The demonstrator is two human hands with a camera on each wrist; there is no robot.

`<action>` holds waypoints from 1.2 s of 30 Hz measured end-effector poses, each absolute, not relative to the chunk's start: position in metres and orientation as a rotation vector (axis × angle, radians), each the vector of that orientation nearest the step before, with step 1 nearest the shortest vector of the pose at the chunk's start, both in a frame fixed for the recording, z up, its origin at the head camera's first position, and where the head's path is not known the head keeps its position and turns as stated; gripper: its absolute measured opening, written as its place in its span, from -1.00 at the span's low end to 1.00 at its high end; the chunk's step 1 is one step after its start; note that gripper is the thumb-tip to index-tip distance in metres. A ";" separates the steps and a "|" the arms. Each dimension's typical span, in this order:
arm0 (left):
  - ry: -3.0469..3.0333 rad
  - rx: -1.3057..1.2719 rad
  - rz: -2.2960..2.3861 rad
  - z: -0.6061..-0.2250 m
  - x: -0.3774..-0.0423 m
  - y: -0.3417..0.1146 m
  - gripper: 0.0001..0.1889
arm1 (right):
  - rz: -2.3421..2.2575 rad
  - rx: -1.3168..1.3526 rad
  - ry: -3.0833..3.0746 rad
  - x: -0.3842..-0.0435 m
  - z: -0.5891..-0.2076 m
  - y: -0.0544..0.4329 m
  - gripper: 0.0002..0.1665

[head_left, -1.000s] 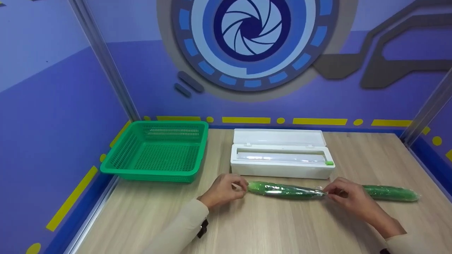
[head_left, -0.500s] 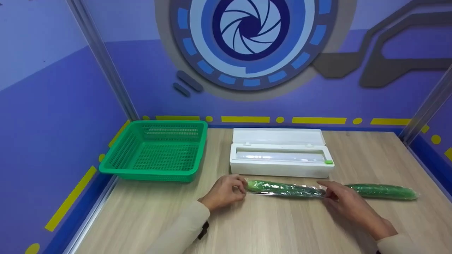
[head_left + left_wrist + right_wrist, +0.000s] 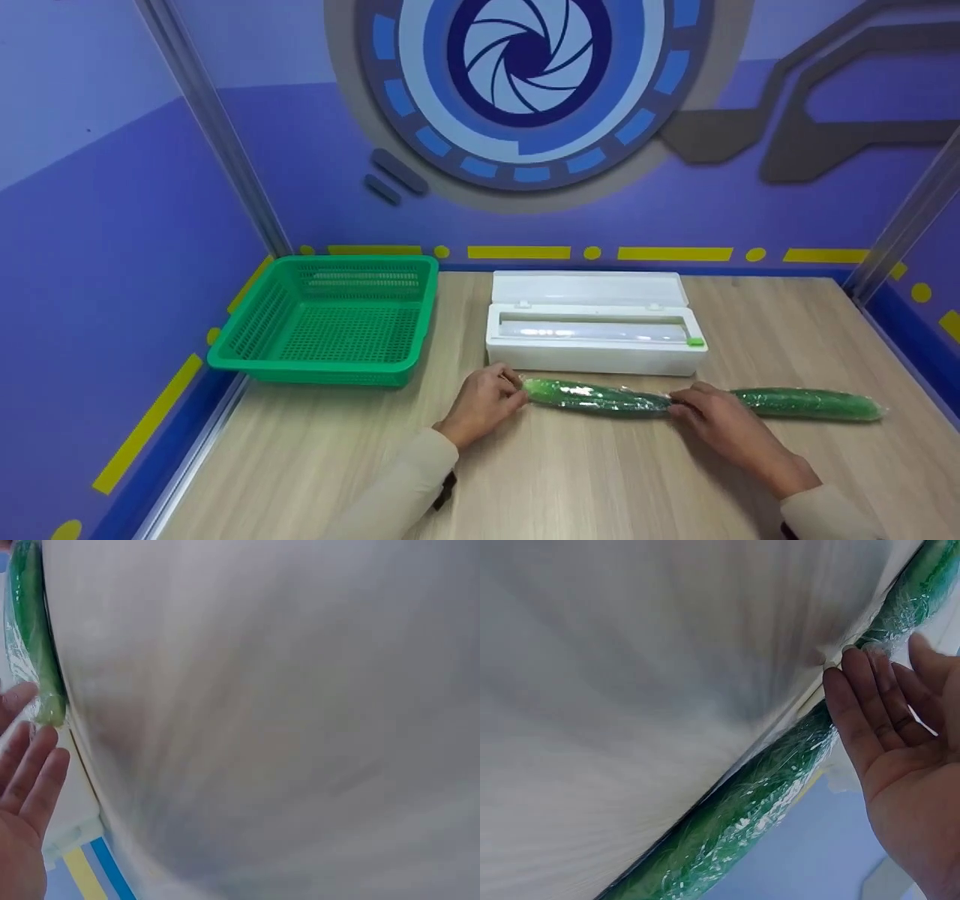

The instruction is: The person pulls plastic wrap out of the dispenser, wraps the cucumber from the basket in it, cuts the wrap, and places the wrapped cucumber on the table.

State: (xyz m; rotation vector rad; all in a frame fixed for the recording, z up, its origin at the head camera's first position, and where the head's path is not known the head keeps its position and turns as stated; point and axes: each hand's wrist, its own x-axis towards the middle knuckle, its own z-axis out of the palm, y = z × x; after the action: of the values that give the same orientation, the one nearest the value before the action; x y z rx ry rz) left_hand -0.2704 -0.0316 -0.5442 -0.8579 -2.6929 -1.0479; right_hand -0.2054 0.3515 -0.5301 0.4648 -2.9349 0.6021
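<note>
A cucumber [image 3: 592,397] wrapped in shiny cling film lies on the table between the two hands. At its pale left end, my left hand [image 3: 484,405] pinches the film with thumb and fingertips; in the left wrist view that hand [image 3: 26,787] is partly cut off by the frame edge. My right hand [image 3: 727,424] holds the gathered film at the other, darker end. The right wrist view shows the right hand's [image 3: 900,735] fingertips against the film there. A second wrapped cucumber [image 3: 814,403] lies just beyond the right hand, its left end close to the hand.
Behind the cucumbers stands a white cling film dispenser [image 3: 596,360], lid raised, with a film roll [image 3: 592,331] inside and a green slider [image 3: 695,342] at its right. A green plastic basket [image 3: 322,367] sits at the left. Patterned walls enclose the table [image 3: 570,480].
The film was drawn out flat half a second ago and now lies closer round the cucumber. My right hand has shifted left along it; the left hand has barely moved.
</note>
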 end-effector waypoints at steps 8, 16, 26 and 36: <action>-2.765 -0.677 -1.108 -0.545 -0.279 -0.022 -0.74 | 0.495 0.459 -2.911 -0.210 -0.531 0.342 -0.75; -2.849 -0.769 -1.187 -0.544 -0.285 -0.026 -0.67 | 0.357 0.536 -2.789 -0.208 -0.532 0.341 -0.64; -2.784 -0.841 -1.212 -0.549 -0.286 -0.031 -0.78 | 0.293 0.567 -2.819 -0.205 -0.537 0.336 -0.71; -2.693 -0.720 -1.448 -0.551 -0.284 -0.045 -0.88 | 0.365 0.630 -2.796 -0.208 -0.542 0.325 -0.71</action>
State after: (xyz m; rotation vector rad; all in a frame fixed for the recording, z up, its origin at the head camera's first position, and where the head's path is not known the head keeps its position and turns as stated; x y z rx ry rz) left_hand -0.2839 -0.0449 -0.5515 -0.7201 -2.6932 -1.4476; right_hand -0.2078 0.3251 -0.5418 0.6296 -2.7963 0.3650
